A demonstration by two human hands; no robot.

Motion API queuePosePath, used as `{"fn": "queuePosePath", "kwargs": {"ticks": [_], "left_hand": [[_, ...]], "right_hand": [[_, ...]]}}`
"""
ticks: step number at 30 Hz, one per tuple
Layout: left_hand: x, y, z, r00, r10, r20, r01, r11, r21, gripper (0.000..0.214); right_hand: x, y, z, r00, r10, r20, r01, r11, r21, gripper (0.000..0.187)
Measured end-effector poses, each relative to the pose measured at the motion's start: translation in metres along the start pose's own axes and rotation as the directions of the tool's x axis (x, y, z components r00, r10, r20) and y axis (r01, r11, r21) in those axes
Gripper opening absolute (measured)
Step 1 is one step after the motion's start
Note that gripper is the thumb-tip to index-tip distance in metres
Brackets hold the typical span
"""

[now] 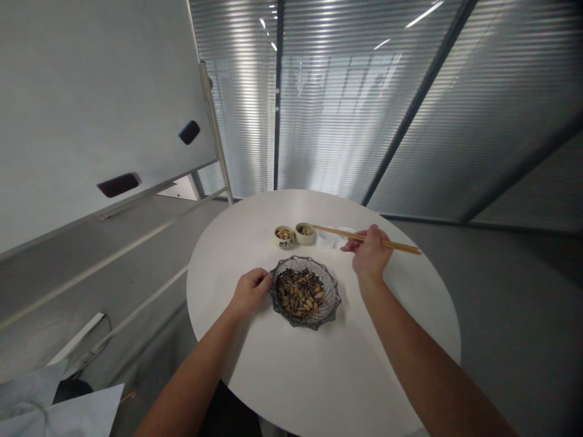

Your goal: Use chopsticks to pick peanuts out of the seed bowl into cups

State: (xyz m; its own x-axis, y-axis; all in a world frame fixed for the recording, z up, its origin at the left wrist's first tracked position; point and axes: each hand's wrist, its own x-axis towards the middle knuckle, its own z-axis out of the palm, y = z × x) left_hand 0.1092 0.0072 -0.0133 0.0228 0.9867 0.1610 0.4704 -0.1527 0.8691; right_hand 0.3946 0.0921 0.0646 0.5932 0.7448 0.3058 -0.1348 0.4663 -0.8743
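A scalloped clear glass bowl stands near the middle of the round white table, holding dark striped sunflower seeds and several pale nuts at its right side. At the bowl's left rim, my left hand is closed, with thumb and fingers pinching the edge. A pair of wooden chopsticks is in my right hand, closed round them beyond the bowl. Their tips point left, at the rim of a small cream cup with bits of food inside. Beside it stands a lettered cup containing pale nuts.
White tissue lies under the chopsticks, right of the cups. A whiteboard on a metal frame stands at the left, bearing two dark erasers. Glass partitions with blinds rise behind the table.
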Motion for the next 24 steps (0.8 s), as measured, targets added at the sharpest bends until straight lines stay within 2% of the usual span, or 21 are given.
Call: {"fn": "queuePosePath", "kwargs": {"ticks": [5,9,11,16,18,21,24], "left_hand": [[-0.001,-0.003,0.000,1.000,0.003,-0.001,-0.003,1.000,-0.007,0.036],[-0.001,-0.002,0.001,1.000,0.002,-0.006,-0.002,1.000,-0.007,0.035],[0.000,-0.002,0.001,1.000,-0.001,-0.007,0.001,1.000,-0.003,0.034],[-0.001,0.001,0.000,1.000,-0.005,0.000,0.005,1.000,0.004,0.034],[-0.001,0.002,0.000,1.000,-0.004,0.002,0.004,1.000,0.007,0.034],[-0.001,0.002,0.000,1.000,-0.009,0.003,0.009,1.000,0.010,0.034],[-0.001,0.001,0.000,1.000,-0.007,0.003,0.007,1.000,0.007,0.034]], "right_hand": [[0.004,0.023,0.018,0.987,-0.054,0.148,0.082,0.979,-0.187,0.041],[0.006,0.031,0.015,0.956,-0.064,0.285,0.169,0.917,-0.361,0.040],[0.007,0.029,0.011,0.947,-0.035,0.319,0.152,0.923,-0.352,0.040],[-0.001,0.008,-0.007,0.950,0.005,0.314,0.052,0.984,-0.173,0.040],[-0.007,-0.005,-0.019,0.938,0.022,0.347,0.031,0.989,-0.146,0.041],[-0.018,-0.028,-0.040,0.905,0.035,0.424,0.033,0.988,-0.153,0.043],[-0.025,-0.051,-0.059,0.832,0.063,0.551,0.088,0.966,-0.244,0.045]]}}
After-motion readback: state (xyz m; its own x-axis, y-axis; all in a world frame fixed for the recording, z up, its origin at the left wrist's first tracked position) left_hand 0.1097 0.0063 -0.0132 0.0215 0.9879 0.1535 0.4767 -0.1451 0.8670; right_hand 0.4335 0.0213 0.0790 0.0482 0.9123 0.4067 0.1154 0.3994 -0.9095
